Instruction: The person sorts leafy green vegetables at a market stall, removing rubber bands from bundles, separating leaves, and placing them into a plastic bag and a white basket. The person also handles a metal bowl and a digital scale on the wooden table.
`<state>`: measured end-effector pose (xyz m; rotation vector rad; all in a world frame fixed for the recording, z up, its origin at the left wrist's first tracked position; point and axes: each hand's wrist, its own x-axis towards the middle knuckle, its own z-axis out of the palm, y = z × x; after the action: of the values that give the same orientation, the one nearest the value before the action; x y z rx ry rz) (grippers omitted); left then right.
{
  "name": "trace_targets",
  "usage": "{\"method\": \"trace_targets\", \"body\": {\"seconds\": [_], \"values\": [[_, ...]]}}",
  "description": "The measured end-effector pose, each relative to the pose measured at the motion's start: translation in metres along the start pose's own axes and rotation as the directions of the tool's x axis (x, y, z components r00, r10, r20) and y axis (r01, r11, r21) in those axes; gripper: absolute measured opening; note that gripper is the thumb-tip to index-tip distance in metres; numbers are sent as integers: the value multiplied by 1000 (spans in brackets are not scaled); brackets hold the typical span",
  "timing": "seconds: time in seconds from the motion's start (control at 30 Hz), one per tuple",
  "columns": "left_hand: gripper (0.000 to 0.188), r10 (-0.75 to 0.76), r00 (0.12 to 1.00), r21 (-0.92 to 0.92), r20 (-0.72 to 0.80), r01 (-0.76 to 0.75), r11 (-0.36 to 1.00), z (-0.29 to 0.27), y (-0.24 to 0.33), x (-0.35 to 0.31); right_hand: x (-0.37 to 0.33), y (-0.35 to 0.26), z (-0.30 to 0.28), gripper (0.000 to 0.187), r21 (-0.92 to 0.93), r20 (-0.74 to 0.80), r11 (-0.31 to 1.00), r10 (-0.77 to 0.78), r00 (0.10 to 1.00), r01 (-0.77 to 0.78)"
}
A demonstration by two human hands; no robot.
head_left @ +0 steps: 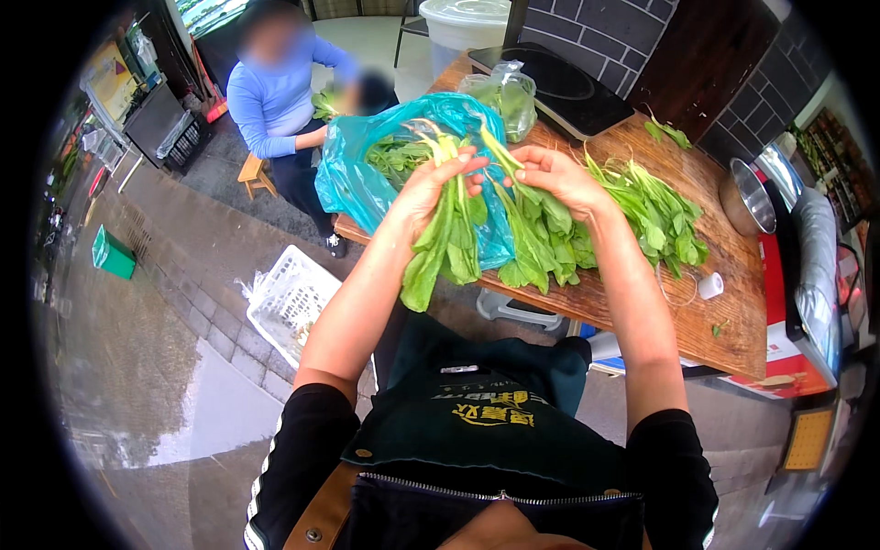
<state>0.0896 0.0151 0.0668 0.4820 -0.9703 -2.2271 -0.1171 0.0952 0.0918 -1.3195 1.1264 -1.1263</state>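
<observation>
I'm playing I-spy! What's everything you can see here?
Leafy greens: many, green, hands, bags, table
Plastic bags: two, turquoise and clear, table's left
Flat cooktop: one, black, table's back
Metal bowl: one, silver, table's right
Small roll: one, white, table's right
Wooden table: one, brown, ahead
Lidded tub: one, white, beyond table
Plastic basket: one, white, floor
Bin: one, green, far left
Seated person: one, blue top, upper left
Wooden stool: one, tan, near person
Apron: one, dark green, worn
Left fingers: one set, bare, holding greens
Right fingers: one set, bare, holding greens
</observation>
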Motion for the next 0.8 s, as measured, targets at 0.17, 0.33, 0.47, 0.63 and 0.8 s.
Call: {"method": "trace_targets", "body": {"seconds": [0.17, 0.33, 0.47, 0.63, 0.8], "values": [[27, 83, 994, 123, 70, -91, 988, 4, -5, 9, 3, -3, 8, 29, -251, 60, 968, -1, 998, 16], [25, 67, 996, 231, 65, -81, 970, 7, 1, 5, 16, -17, 23, 32, -335, -192, 942, -69, 979, 1], [32, 75, 994, 352, 76, -97, 931, 9, 4, -4, 31, -16, 30, 26, -338, -11, 940, -46, 999, 39], [32, 68, 988, 465, 141, -127, 876, 0, 17, -13, 38, -14, 34, 25, -366, 50, 927, -70, 996, 84], [29, -38, 991, 394, 131, -17, 919, -17, 19, -19, 38, -27, 47, 23, -670, 90, 731, -91, 992, 128]]}}
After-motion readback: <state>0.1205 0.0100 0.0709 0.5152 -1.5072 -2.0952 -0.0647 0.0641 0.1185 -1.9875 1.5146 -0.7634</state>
